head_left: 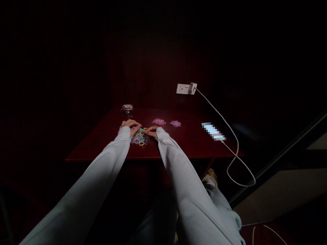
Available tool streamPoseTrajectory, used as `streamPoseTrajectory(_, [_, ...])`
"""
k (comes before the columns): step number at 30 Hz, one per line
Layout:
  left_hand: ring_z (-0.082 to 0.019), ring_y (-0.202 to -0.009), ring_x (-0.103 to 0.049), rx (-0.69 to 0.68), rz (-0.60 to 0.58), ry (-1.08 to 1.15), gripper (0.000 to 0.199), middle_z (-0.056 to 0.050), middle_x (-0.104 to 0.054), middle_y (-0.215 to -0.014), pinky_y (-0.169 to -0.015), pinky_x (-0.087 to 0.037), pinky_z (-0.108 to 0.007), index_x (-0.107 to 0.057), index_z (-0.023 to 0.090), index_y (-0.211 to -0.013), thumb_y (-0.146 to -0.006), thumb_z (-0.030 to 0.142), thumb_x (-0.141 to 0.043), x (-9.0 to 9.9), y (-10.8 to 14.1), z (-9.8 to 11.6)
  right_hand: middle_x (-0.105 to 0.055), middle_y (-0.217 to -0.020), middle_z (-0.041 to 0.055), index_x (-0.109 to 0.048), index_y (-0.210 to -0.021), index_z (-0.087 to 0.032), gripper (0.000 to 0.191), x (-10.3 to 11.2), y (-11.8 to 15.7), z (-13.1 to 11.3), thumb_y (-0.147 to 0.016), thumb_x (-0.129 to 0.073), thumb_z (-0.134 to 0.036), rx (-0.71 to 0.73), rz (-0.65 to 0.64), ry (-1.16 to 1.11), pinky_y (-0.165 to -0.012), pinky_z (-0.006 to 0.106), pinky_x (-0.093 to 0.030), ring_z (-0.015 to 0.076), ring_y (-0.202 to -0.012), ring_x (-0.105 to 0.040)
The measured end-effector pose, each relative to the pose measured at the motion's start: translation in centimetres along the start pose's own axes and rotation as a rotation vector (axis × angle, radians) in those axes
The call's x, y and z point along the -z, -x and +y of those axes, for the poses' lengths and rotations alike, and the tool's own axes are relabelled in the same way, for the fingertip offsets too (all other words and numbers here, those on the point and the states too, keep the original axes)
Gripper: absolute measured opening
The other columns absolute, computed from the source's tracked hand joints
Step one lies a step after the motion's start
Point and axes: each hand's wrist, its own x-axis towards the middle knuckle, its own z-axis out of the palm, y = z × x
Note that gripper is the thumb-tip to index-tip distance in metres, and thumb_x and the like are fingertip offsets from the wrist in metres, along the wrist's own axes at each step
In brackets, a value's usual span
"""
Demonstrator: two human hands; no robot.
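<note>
A loose pile of small multicoloured rubber bands (140, 138) lies on the dark red table, in blue, green, yellow and lilac. My left hand (129, 124) rests over the pile's far left side, its fingers bent and their tips close to the thumb. At the pile's right edge, my right hand (152, 132) has its fingers drawn together beside some yellow bands. Whatever either hand pinches is too small and dim to make out. Past my right hand sit a heap of pink bands (159, 121) and a smaller heap of lilac bands (175, 123).
A clear lidded jar (127, 109) stands at the table's back left. On the right lies a lit phone (213, 131), its white cable (223, 116) looping past the table edge up to a charger in the wall socket (183, 88). The dark red table (90, 147) ends close to my forearms.
</note>
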Motion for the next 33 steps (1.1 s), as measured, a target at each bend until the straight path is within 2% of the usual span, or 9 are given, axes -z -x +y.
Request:
streamPoseTrajectory(3, [-0.031,-0.116,-0.063,-0.007,0.0,-0.011,0.014,-0.005,-0.081,-0.117,-0.108,-0.046,-0.047,-0.085,0.028,-0.087,-0.09,0.041,-0.082,0.0,0.5,0.9,-0.076,-0.077,-0.0004,-0.081,-0.079,-0.023,0.027,-0.2,-0.6,0.6,-0.08,-0.095,-0.046,-0.044,-0.046,-0.035,-0.095,0.037,-0.061,0.0211,-0.087,-0.073])
streamPoseTrajectory(8, [-0.032,-0.116,-0.062,-0.052,-0.026,-0.012,0.02,-0.004,-0.082,-0.109,-0.111,-0.044,-0.052,-0.082,0.027,-0.083,-0.092,0.046,-0.081,0.0,1.3,2.1,-0.077,-0.079,-0.0008,-0.081,-0.08,-0.023,0.023,-0.3,-1.3,1.4,-0.081,-0.094,-0.041,-0.038,-0.04,-0.022,-0.097,0.036,-0.061,0.0209,-0.088,-0.074])
streamPoseTrajectory(14, [-0.033,-0.116,-0.063,-0.114,-0.08,-0.02,0.02,-0.005,-0.084,-0.114,-0.11,-0.045,-0.054,-0.082,0.028,-0.083,-0.091,0.046,-0.08,-0.1,0.6,0.5,-0.074,-0.074,-0.0037,-0.079,-0.08,-0.023,0.023,-0.6,-1.7,1.8,-0.077,-0.094,-0.041,-0.026,-0.112,-0.107,-0.092,0.033,-0.06,0.0162,-0.077,-0.069])
streamPoseTrajectory(19, [-0.03,-0.112,-0.065,-0.135,-0.031,-0.024,0.019,-0.002,-0.085,-0.113,-0.107,-0.047,-0.051,-0.083,0.029,-0.085,-0.093,0.046,-0.078,-0.4,-0.1,-0.6,-0.075,-0.076,-0.0014,-0.076,-0.078,-0.023,0.03,-0.9,-1.8,1.3,-0.08,-0.09,-0.049,-0.05,-0.111,-0.205,-0.088,0.032,-0.059,0.0179,-0.078,-0.07])
streamPoseTrajectory(25, [-0.029,-0.112,-0.066,-0.135,0.002,-0.037,0.018,-0.004,-0.085,-0.113,-0.106,-0.049,-0.047,-0.084,0.03,-0.086,-0.092,0.046,-0.081,-0.7,-0.2,-1.0,-0.068,-0.07,-0.0034,-0.074,-0.075,-0.023,0.032,-0.5,-0.7,-0.2,-0.088,-0.084,-0.049,-0.101,-0.066,-0.135,-0.082,0.029,-0.055,0.0172,-0.074,-0.066])
streamPoseTrajectory(30, [-0.03,-0.112,-0.068,-0.147,-0.013,-0.053,0.019,-0.004,-0.084,-0.113,-0.105,-0.05,-0.048,-0.086,0.03,-0.086,-0.091,0.048,-0.083,-0.8,-0.4,-1.3,-0.072,-0.075,-0.0026,-0.076,-0.079,-0.022,0.03,0.1,0.8,-1.4,-0.088,-0.085,-0.049,-0.035,-0.095,-0.092,-0.084,0.029,-0.054,0.0176,-0.08,-0.067])
streamPoseTrajectory(33, [-0.028,-0.108,-0.068,-0.168,-0.012,-0.033,0.02,-0.003,-0.084,-0.112,-0.102,-0.051,-0.046,-0.086,0.03,-0.086,-0.091,0.048,-0.082,-0.8,-0.5,-1.2,-0.075,-0.078,-0.0014,-0.078,-0.081,-0.023,0.03,0.3,1.1,-1.5,-0.087,-0.086,-0.051,-0.016,-0.065,-0.049,-0.084,0.03,-0.056,0.0192,-0.084,-0.069])
